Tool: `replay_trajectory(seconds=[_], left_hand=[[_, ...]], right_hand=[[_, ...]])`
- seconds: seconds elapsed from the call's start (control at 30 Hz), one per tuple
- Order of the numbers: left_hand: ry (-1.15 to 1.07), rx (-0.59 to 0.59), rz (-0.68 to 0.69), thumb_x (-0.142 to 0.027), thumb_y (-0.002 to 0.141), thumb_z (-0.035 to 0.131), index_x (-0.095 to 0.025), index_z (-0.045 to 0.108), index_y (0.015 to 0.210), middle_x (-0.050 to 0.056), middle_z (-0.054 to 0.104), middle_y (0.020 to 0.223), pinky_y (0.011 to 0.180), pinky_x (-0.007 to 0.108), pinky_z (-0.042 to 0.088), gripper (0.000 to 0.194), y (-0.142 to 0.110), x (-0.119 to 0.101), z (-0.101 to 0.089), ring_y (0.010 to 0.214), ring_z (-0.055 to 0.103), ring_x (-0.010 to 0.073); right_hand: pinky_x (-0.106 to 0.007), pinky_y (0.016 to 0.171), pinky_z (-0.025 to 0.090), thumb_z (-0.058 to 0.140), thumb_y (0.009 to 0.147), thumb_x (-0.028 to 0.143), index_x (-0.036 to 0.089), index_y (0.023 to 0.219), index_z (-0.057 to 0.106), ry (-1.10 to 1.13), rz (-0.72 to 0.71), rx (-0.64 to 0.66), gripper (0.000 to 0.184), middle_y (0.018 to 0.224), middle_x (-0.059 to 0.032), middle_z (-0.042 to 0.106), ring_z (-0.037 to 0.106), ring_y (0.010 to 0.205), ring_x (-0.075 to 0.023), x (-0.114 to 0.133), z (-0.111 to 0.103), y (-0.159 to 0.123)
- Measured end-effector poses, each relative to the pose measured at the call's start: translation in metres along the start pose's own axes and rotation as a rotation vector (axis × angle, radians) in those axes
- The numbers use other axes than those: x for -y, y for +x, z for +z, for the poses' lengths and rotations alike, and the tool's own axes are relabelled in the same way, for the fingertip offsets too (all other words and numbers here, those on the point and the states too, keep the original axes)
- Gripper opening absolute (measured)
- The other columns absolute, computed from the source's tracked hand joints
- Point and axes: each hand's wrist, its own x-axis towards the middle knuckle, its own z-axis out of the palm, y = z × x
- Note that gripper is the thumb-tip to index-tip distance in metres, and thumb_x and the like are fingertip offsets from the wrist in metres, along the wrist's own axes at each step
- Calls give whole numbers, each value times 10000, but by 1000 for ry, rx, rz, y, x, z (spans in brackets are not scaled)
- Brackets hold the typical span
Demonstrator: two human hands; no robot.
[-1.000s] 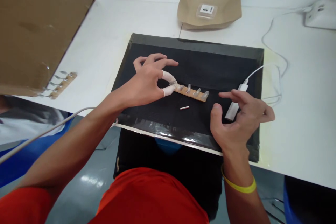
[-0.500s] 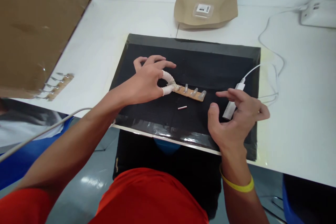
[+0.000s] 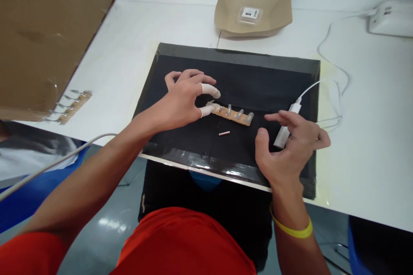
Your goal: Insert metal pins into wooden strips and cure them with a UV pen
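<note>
My left hand (image 3: 185, 99) is open at the left end of a brown strip (image 3: 237, 118). White finger cots cover its thumb and index finger, and the two tips stand apart. The thumb tip overlaps the strip's end; whether it presses on it I cannot tell. Several translucent nail tips (image 3: 239, 114) stand along the strip. Below it lies a small pinkish stick (image 3: 224, 133) on the black mat (image 3: 190, 139). On the right, my right hand (image 3: 290, 148) is open, its fingers apart, partly covering a white bar-shaped device (image 3: 282, 137) with a cable.
A brown paper tray (image 3: 274, 17) with a clear plastic box (image 3: 250, 15) stands behind the mat. To the left are a large brown board (image 3: 48, 34) and another strip with nail tips (image 3: 75, 105). A white power strip (image 3: 392, 18) sits far right, with cables trailing down.
The index finger of my left hand has lifted away from the thumb, opening the pinch at the strip's left end. My right hand is practically where it was.
</note>
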Motion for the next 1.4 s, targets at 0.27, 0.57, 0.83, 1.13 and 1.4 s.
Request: replay_trajectory(seconds=[0.27, 0.57, 0.83, 1.13, 1.4], left_hand=[[29, 2, 38, -290, 996, 616, -336, 816, 1080, 23, 668, 1458, 1204, 613, 176, 222, -1, 1, 4, 1476, 431, 344], [21, -29, 12, -338, 1022, 610, -323, 793, 1153, 37, 671, 1457, 1205, 594, 180, 225, -1, 0, 5, 1479, 430, 344], [33, -18, 35, -316, 1012, 632, -324, 803, 1104, 29, 665, 1470, 1197, 590, 208, 194, -2, 1, 5, 1483, 443, 331], [16, 25, 37, -331, 1037, 587, -335, 802, 1140, 28, 657, 1480, 1203, 602, 191, 238, -4, 1, 5, 1479, 433, 327], [98, 23, 108, -341, 1067, 559, -349, 792, 1178, 35, 608, 1539, 1203, 642, 154, 258, -11, 6, 5, 1532, 369, 352]], right_hand=[[-513, 967, 364, 625, 864, 330, 218, 1196, 588, 3, 0, -12, 351, 1001, -71, 799, 699, 966, -303, -1, -1, 0], [-519, 972, 355, 618, 856, 340, 221, 1186, 588, 10, 15, -8, 352, 1010, -69, 780, 688, 944, -299, -1, -1, 0], [-518, 974, 351, 613, 861, 341, 230, 1209, 567, 16, 11, -7, 368, 997, -64, 790, 693, 957, -304, -1, -1, 0], [-506, 977, 353, 601, 855, 360, 237, 1206, 559, -5, 19, 4, 375, 997, -53, 790, 686, 939, -294, 0, -1, 0], [-505, 967, 337, 638, 864, 312, 225, 1207, 580, 65, -14, -33, 359, 981, -46, 797, 685, 921, -290, 0, 0, 0]])
